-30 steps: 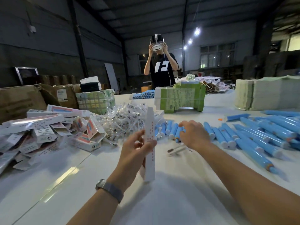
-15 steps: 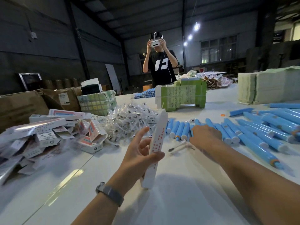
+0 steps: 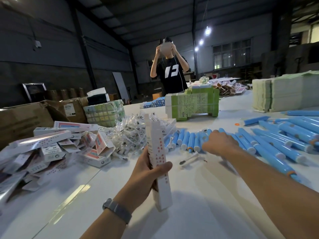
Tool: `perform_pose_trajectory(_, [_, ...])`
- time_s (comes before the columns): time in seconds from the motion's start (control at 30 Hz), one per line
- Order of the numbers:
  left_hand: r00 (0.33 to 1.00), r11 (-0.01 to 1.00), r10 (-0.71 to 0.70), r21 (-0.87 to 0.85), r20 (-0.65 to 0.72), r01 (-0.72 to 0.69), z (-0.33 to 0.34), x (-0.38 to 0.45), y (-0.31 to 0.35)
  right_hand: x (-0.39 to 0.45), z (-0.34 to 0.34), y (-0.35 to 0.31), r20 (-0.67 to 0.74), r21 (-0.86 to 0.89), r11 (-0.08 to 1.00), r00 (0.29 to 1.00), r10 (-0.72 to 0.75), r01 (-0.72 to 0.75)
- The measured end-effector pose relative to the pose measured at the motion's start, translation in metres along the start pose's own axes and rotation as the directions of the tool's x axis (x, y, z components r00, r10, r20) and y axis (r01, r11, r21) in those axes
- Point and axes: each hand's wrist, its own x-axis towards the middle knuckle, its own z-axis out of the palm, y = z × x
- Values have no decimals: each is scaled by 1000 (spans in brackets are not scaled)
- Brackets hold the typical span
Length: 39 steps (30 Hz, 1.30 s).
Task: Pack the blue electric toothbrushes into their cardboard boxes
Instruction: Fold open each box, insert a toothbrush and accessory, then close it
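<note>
My left hand (image 3: pixel 146 176) grips a long white cardboard box (image 3: pixel 156 152) with red print, held nearly upright above the white table (image 3: pixel 198 213). My right hand (image 3: pixel 219 144) reaches forward, knuckles up, onto a row of blue electric toothbrushes (image 3: pixel 186 140). Its fingertips are hidden, so I cannot tell whether it holds one. Many more blue toothbrushes (image 3: pixel 276 145) lie spread out to the right. A loose brush head (image 3: pixel 189 158) lies on the table just below my right hand.
A heap of white boxes (image 3: pixel 51 145) fills the left side, with bagged brush heads (image 3: pixel 131 133) behind it. Brown cartons (image 3: pixel 20 118) stand at far left. Green packs (image 3: pixel 193 104) and flat stacks (image 3: pixel 284 90) sit behind. A person (image 3: pixel 170 71) stands across the table.
My left hand has swung the box from a rightward lean to nearly upright and drawn it closer. My right hand has shifted slightly right along the toothbrush row.
</note>
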Motion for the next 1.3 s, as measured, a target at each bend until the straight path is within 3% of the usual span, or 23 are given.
perform_pose_trajectory(0.07, [1000, 996, -16, -87, 12, 17, 1, -1, 3, -1, -8, -9, 69, 108, 994, 998, -13, 6])
perform_pose_trajectory(0.13, [998, 971, -27, -237, 65, 42, 1, -3, 4, -7, -18, -21, 95, 332, 943, 995, -35, 1])
perform_pose_trajectory(0.2, [996, 949, -45, -309, 74, 65, 1, -1, 4, -15, -28, -35, 49, 584, 811, 994, -97, 50])
perform_pose_trajectory(0.3, [997, 955, -51, -290, 57, 65, 0, 1, 1, -37, -47, -58, -23, 838, 526, 974, -227, 143])
perform_pose_trajectory(0.47, [996, 970, -11, -242, 84, 31, -2, 0, 1, -79, -74, -85, -139, 969, 128, 898, -418, 210])
perform_pose_trajectory(0.6, [996, 971, -15, -238, 84, 35, -2, -1, 4, -97, -85, -92, -276, 957, -34, 866, -417, 289])
perform_pose_trajectory(0.7, [994, 974, -23, -223, 108, 47, -2, -2, 4, -104, -89, -92, -343, 921, 0, 810, -476, 390])
perform_pose_trajectory(0.83, [990, 960, -32, -272, 139, 69, -2, -2, 6, -107, -81, -94, -365, 731, 293, 715, -596, 617])
perform_pose_trajectory(1.0, [993, 973, -34, -225, 113, 58, -4, -2, 6, -102, -69, -91, -383, 727, 217, 647, -659, 651])
perform_pose_trajectory(1.23, [988, 968, -111, -212, 110, 133, -6, -2, 10, -97, -66, -87, -483, 671, 185, 613, -625, 718])
perform_pose_trajectory(1.3, [988, 968, -113, -211, 104, 133, -5, -1, 10, -96, -66, -86, -501, 614, 220, 590, -634, 758])
